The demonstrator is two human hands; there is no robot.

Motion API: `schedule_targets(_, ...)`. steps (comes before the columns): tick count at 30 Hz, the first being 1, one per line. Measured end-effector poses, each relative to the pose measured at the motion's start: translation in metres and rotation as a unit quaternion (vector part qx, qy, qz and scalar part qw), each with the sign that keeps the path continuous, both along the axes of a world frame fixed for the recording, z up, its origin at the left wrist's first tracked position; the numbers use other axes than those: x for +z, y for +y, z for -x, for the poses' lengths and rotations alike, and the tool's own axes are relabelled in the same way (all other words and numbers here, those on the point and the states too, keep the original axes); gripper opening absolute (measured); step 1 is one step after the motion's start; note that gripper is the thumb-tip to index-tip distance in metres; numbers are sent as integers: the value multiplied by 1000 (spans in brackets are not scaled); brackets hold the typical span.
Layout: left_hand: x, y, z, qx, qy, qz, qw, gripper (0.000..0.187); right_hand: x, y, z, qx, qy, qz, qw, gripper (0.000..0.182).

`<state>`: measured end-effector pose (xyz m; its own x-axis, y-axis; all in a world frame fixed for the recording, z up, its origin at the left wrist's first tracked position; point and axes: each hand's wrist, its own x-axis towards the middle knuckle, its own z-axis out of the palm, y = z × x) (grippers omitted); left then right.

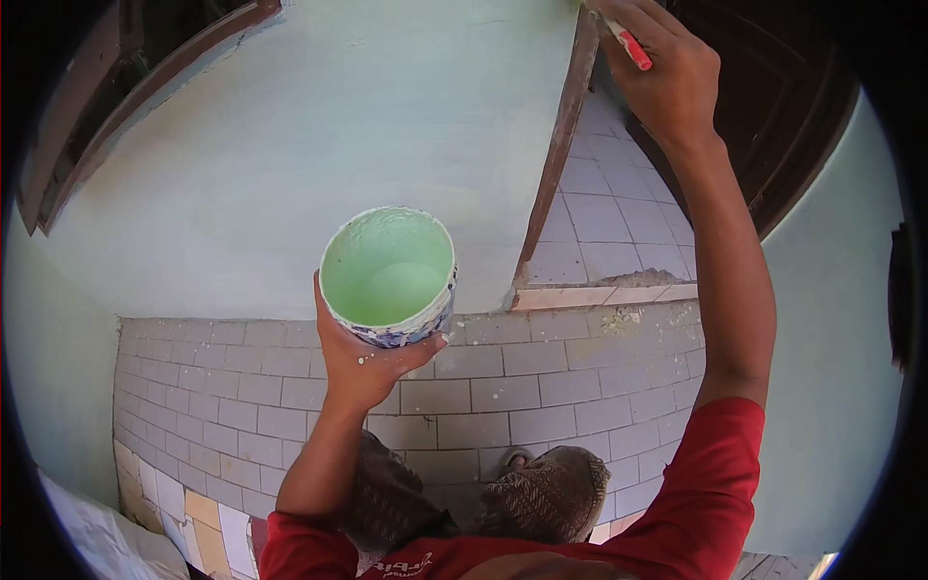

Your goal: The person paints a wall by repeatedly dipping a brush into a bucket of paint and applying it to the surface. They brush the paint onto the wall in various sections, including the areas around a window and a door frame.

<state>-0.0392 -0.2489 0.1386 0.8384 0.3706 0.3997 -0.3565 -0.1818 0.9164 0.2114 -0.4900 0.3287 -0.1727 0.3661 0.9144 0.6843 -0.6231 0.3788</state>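
Observation:
My left hand (358, 362) is wrapped round a paint bucket (440, 314), its thumb along the near side. Pale green paint (406, 285) lies in the bottom, and dried paint coats the rim and outer wall. White specks of paint dot the thumb and the back of that hand. Up at the top edge, my right hand (672, 72) grips a paintbrush (630, 43) with a red handle end. The brush is close to where the pale wall (387, 116) meets the brown door frame (561, 145). Its bristles are mostly cut off by the top of the view.
A doorway at the right shows a tiled floor (619, 217) behind a chipped sill (604, 295) and a dark brown door (773, 106). A wooden window frame (145, 106) is at upper left. Paint drops spot the grey floor tiles (483, 394). White sheeting (106, 532) lies lower left.

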Motion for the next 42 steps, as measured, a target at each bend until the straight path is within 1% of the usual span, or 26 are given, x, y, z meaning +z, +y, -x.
schedule_targets(2,-14,0,-10,-12,2,-1,1000,100,-4,2,-1,-52,-59,-13,997,33)
schedule_targets(3,-24,-1,-14,-7,0,0,1000,100,-18,6,-3,-52,-49,14,997,32)
schedule_targets(4,-32,0,-15,-3,-3,1,1000,101,-41,13,-6,-53,-39,42,997,31)
schedule_targets(6,-42,3,-14,-10,-6,-5,1000,102,-114,24,-2,-57,-27,110,992,30)
schedule_targets(9,-56,14,-9,-14,-10,-6,1000,102,-221,34,16,-12,51,168,984,30)
schedule_targets(11,-59,23,-3,-16,-7,0,1000,102,-280,38,24,3,161,220,962,24)
schedule_targets(12,-60,27,-2,-9,0,-1,1000,102,-302,38,26,3,161,219,962,24)
schedule_targets(14,-61,35,5,-3,5,-2,1000,102,-326,36,30,-26,332,356,873,26)
schedule_targets(15,-63,39,7,8,7,-8,1000,103,-320,34,28,-27,331,354,874,26)
schedule_targets(17,-63,47,9,18,4,-14,1000,103,-276,31,25,3,362,327,873,30)
schedule_targets(18,-62,49,9,23,-2,-11,1000,103,-239,29,20,-11,321,289,902,32)
schedule_targets(19,-64,51,10,27,-6,-10,1000,104,-194,25,18,-25,354,224,908,32)
schedule_targets(20,-65,52,11,29,-4,-9,1000,104,-145,22,19,-24,330,164,929,29)
schedule_targets(22,-68,53,9,35,1,-6,999,103,-66,13,19,-18,222,109,969,33)
schedule_targets(23,-68,53,7,34,3,-5,999,103,-36,10,11,-41,153,82,984,34)
schedule_targets(24,-68,50,6,40,1,-9,999,102,-15,8,8,-64,84,56,993,35)
schedule_targets(25,-68,49,6,46,-1,-13,999,101,-5,12,16,-65,87,57,993,35)
schedule_targets(27,-68,47,3,39,0,-7,999,101,7,27,28,-49,-54,23,997,27)
schedule_targets(30,-66,44,2,28,-7,2,1000,102,-48,34,18,-103,-61,59,991,26)
schedule_targets(32,-65,44,3,26,-13,2,1000,102,-130,45,9,-64,-38,115,991,26)
schedule_targets(35,-65,45,5,38,-12,-3,999,103,-251,54,27,-2,87,153,984,30)
schedule_targets(37,-64,46,6,39,0,-5,999,102,-313,57,38,14,166,185,968,21)
schedule_targets(38,-63,47,6,39,-5,-8,999,102,-337,55,43,9,238,239,941,17)
schedule_targets(39,-62,47,7,38,0,-1,999,102,-345,58,51,5,300,285,911,14)
schedule_targets(40,-63,45,6,38,7,5,999,102,-349,56,45,4,299,279,912,14)
schedule_targets(42,-63,46,7,38,-1,-3,999,103,-345,54,37,-1,378,284,881,16)
